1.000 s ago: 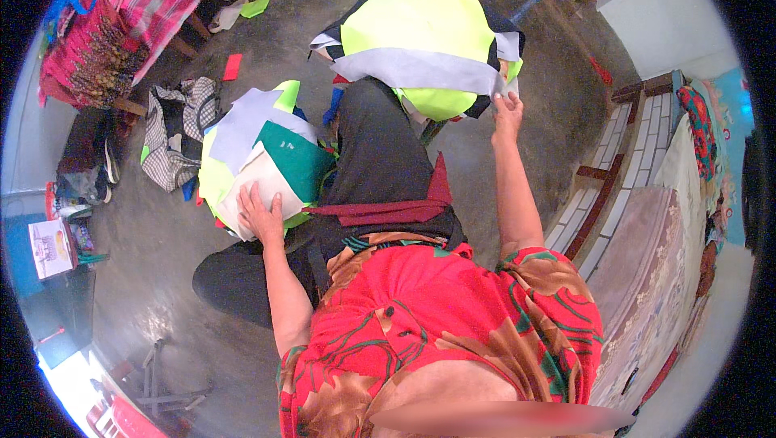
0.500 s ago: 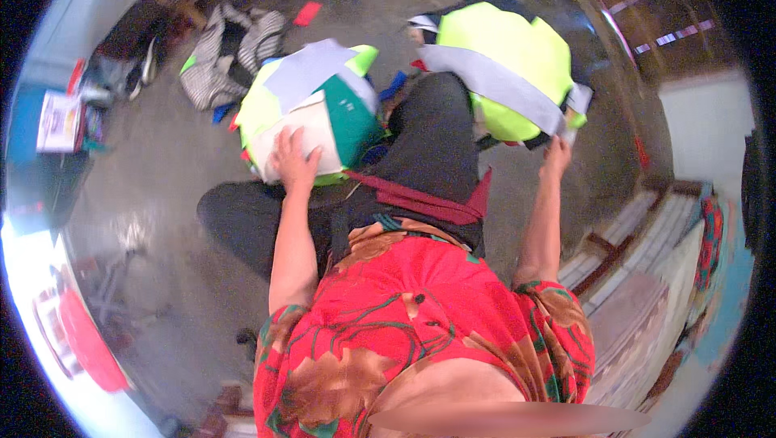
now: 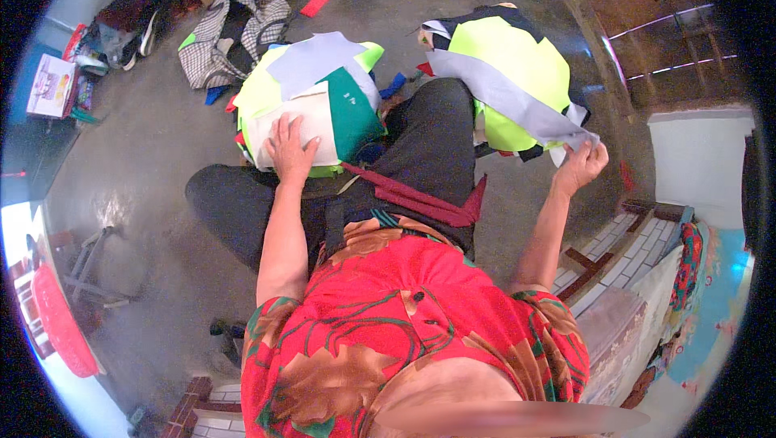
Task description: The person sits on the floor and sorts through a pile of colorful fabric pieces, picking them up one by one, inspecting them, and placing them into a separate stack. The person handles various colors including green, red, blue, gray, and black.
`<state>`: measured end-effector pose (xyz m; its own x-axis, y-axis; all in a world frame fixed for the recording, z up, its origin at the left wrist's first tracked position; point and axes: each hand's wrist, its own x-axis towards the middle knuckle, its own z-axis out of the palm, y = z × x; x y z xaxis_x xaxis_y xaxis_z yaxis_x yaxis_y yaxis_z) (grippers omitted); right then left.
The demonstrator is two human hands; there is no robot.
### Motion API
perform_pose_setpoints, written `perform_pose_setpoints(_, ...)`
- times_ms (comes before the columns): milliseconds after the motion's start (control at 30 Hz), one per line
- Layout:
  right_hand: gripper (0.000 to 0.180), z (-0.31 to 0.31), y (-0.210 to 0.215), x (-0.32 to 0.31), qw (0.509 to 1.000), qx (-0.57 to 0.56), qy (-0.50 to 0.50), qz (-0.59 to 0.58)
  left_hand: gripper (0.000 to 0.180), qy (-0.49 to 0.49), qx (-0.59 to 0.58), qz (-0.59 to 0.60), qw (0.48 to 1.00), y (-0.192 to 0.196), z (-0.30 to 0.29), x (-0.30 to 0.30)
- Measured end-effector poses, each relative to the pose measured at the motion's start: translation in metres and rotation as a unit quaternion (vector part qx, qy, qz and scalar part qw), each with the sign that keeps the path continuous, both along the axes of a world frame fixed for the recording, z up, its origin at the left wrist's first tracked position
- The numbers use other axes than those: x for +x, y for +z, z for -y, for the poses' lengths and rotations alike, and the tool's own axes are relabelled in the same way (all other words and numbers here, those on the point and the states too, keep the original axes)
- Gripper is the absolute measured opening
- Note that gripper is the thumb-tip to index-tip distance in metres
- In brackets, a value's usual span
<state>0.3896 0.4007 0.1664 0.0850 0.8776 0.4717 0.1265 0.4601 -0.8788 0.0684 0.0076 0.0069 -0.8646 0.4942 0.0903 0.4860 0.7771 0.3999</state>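
The right hand pinches the grey strip, which runs up-left from the grip, while the left hand lies flat and unclenched on the white piece.

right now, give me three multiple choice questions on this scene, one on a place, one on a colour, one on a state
1. Where does the left hand rest?
A. on the red basin
B. flat on the left fabric stack
C. on the checked cloth

2. What colour is the strip that the right hand grips?
A. grey
B. red
C. green

3. How do the right hand's fingers stand?
A. spread flat on the floor
B. open in the air, holding nothing
C. pinched on the end of the strip

Answers:
1 B, the palm lies flat on the white piece on top of the left stack.
2 A, the strip crossing the yellow-green stack is pale grey.
3 C, the fingers close on the strip's end at the stack's right edge.
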Motion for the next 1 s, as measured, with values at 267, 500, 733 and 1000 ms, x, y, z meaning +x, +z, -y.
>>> perform_pose_setpoints(267,0.032,0.044,0.112,-0.126,0.956,0.015,0.268,-0.118,0.058,-0.005,0.027,0.002,1.000,0.003,-0.001,-0.003)
perform_pose_setpoints(500,0.031,0.107,0.177,-0.229,0.852,0.045,0.495,-0.166,0.042,0.006,0.306,0.052,0.951,-0.005,0.006,-0.016)
perform_pose_setpoints(733,0.027,0.170,0.222,-0.277,0.790,0.023,0.580,-0.196,0.070,0.062,0.577,0.529,0.620,0.011,0.014,-0.026)
perform_pose_setpoints(1000,0.024,0.206,0.181,-0.300,0.734,-0.079,0.629,-0.244,0.088,-0.028,0.724,0.616,0.309,0.049,0.025,-0.019)
